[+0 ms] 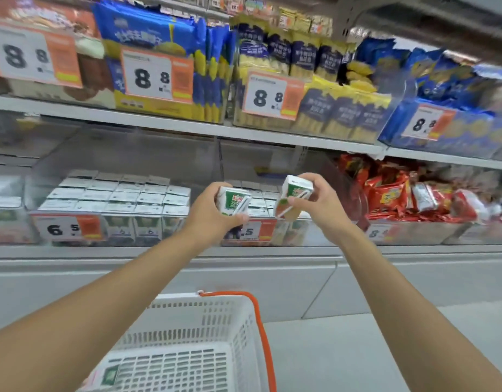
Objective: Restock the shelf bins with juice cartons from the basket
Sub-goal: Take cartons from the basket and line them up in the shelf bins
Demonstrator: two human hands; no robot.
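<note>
Seemingly alike, both small white-and-green cardboard juice cartons bear slanted white straws: left grip [207, 215] clasps the left carton [232, 200], right grip [320, 206] pinches the tilted right carton [295, 192].

Basket [204, 321]: white perforated plastic, matt; orange handle [262, 335] smooth. Juice cartons [232, 200] glossy coated card. Shelf bins [54, 165] clear glossy plastic.

Arms outstretched, left hand [207, 215] and right hand [321, 205] curled, seemingly gripping.
</note>
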